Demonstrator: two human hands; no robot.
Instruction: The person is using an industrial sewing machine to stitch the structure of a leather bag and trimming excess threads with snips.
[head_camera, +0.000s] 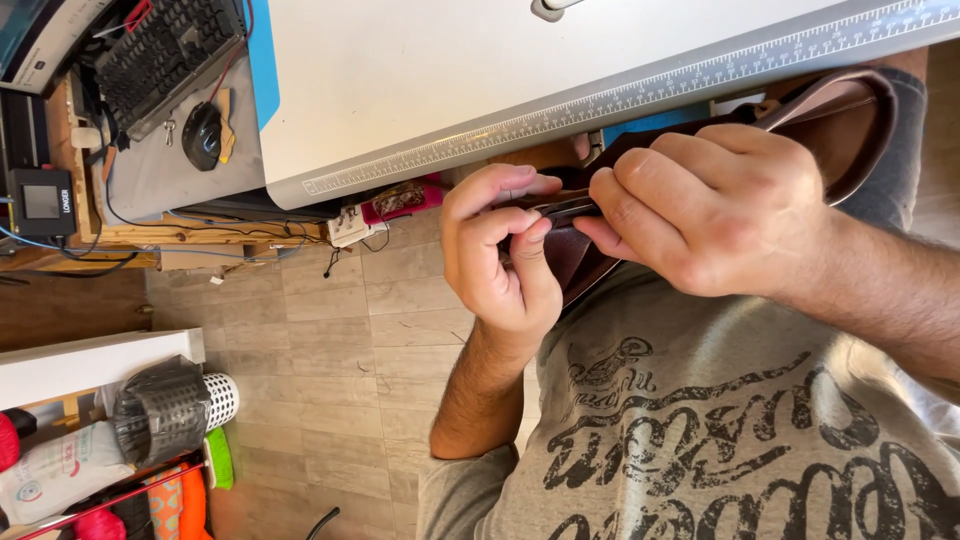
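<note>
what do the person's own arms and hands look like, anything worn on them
Both hands are bare: no gloves, rings or watch show on the left hand or the right hand. Both forearms are bare and hairy. The only clothing at the arms is the short sleeve of a grey t-shirt with dark printed lettering, ending above the left elbow.

Both hands pinch a dark brown leather piece (575, 255) held against the person's grey printed shirt (700, 420). The left hand (500, 250) grips its edge with thumb and fingers; the right hand (720, 205) closes over it from the other side. A white table (420, 80) with a ruler edge lies just beyond.
</note>
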